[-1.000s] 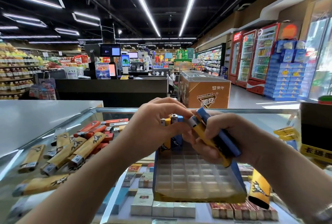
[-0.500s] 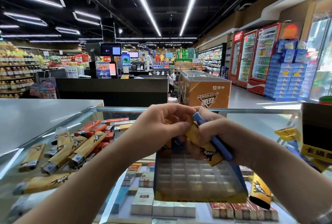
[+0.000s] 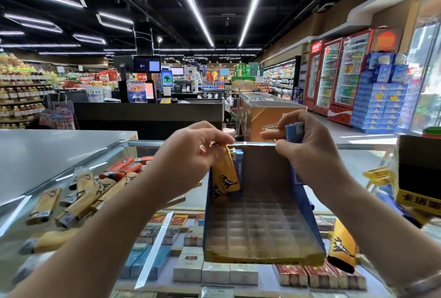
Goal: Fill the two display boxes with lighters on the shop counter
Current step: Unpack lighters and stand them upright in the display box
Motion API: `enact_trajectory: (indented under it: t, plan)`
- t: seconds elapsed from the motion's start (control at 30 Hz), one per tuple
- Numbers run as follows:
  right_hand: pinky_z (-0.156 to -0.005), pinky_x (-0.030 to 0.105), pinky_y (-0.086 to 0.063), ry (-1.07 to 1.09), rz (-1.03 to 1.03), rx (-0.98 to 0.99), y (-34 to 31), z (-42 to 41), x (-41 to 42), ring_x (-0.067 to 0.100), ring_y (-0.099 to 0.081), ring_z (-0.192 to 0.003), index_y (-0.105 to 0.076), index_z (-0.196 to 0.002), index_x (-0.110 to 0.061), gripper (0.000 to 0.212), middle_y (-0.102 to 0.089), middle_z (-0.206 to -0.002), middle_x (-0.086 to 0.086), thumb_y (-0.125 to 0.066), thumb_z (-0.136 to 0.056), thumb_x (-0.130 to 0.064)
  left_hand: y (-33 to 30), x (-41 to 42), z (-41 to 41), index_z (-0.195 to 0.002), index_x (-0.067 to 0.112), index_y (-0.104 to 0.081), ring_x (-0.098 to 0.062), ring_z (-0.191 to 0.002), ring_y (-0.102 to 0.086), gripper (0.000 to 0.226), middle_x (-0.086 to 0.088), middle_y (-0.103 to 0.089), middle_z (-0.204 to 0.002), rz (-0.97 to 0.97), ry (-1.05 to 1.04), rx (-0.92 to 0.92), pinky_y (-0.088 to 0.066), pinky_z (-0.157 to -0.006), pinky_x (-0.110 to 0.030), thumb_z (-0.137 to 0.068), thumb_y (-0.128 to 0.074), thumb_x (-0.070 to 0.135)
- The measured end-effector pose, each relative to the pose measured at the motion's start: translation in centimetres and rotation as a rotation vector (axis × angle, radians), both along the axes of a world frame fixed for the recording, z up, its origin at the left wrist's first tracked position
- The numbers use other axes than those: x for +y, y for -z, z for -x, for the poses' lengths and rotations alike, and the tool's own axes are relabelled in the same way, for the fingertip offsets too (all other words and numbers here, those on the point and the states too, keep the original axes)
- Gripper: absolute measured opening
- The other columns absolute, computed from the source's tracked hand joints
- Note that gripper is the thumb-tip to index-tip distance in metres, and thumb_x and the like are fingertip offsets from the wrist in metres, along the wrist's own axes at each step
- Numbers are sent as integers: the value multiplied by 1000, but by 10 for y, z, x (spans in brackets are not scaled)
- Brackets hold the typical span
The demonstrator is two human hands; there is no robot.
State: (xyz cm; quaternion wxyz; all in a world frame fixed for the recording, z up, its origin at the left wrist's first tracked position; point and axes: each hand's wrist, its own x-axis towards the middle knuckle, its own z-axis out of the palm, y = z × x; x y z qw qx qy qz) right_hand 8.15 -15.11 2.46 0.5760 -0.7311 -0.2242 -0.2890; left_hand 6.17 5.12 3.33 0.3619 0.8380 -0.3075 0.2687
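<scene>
A blue-and-yellow display box [image 3: 307, 207] with a gridded insert stands on the glass counter [image 3: 358, 161]. My left hand [image 3: 191, 159] pinches the top of a yellow lighter [image 3: 224, 178] over the box's back left corner, where a blue lighter [image 3: 238, 161] stands in a slot. My right hand [image 3: 307, 152] grips a blue lighter [image 3: 294, 130] above the box's right side. Several yellow and red lighters [image 3: 95, 190] lie loose on the glass to the left. One yellow lighter [image 3: 341, 245] lies right of the box.
A second box [image 3: 420, 178], black and yellow, stands at the counter's right edge. Cigarette packs [image 3: 214, 271] show under the glass. A white counter top [image 3: 47, 154] lies to the left; checkout desks and fridges stand behind.
My hands have parted. The left hand took the yellow lighter from the right and lowered it toward the box's back left; the right hand rose, keeping the blue lighter.
</scene>
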Motion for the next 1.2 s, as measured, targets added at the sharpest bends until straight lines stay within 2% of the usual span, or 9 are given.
enact_trajectory:
  t: [0.1,0.23,0.4,0.53,0.63,0.73,0.9,1.03,1.2]
  plan:
    - [-70,33,-55,58,159,16,7,-1,2,13,-67,-87,-49,-81,-28,35,-68,-89,-5,-60,-77,5,2,1,0,-95,26,-67,0,-81,-59,25,20,-59,-88,-38,-17,-31,-46,-65,-8,-85,-61,3]
    - [-62,38,-53,92,355,33,9,0,2,25,-60,-77,-47,-81,-32,32,-65,-95,10,-61,-75,-4,1,1,1,-99,19,-70,0,-83,-57,22,21,-57,-87,-114,-41,-80,-46,-68,-10,-86,-60,5]
    - [-66,40,-53,73,403,43,7,0,1,27,-60,-80,-47,-81,-31,31,-64,-98,13,-60,-75,-4,1,0,3,-102,19,-71,-4,-87,-55,21,14,-58,-90,-245,-90,-146,-45,-74,-16,-87,-60,10]
    - [-57,16,-46,80,461,36,7,0,1,13,-55,-71,-46,-82,-32,32,-61,-93,7,-59,-75,-4,2,-4,4,-105,19,-70,-10,-91,-54,22,12,-58,-92,-294,-117,-198,-47,-76,-26,-88,-60,13]
    - [-54,14,-43,74,473,33,7,2,1,11,-52,-67,-46,-82,-31,33,-59,-91,8,-59,-75,-2,1,-5,4,-104,21,-71,-10,-88,-54,20,11,-60,-89,-309,-130,-240,-47,-72,-30,-86,-63,15]
    - [-53,18,-44,66,478,37,7,2,1,17,-55,-71,-45,-82,-31,33,-61,-96,9,-59,-75,-2,0,0,2,-97,22,-73,-4,-79,-51,18,17,-56,-80,-300,-112,-234,-46,-67,-26,-82,-68,15]
    - [-53,12,-43,51,487,39,7,1,0,12,-54,-69,-45,-81,-34,36,-60,-99,9,-60,-76,-2,0,4,0,-94,23,-73,1,-79,-55,16,23,-55,-79,-236,-109,-201,-48,-70,-23,-80,-69,15]
    - [-52,9,-44,48,486,43,7,1,1,11,-54,-70,-45,-81,-34,36,-59,-99,8,-60,-76,-2,-3,5,1,-92,23,-72,3,-79,-53,16,27,-51,-78,-292,-105,-195,-46,-69,-18,-79,-70,15]
    - [-54,13,-44,34,476,41,7,1,0,17,-56,-74,-45,-81,-34,36,-59,-99,9,-59,-76,-2,-9,14,3,-92,25,-72,3,-77,-56,19,22,-58,-80,-356,-121,-143,-45,-69,-13,-76,-74,16]
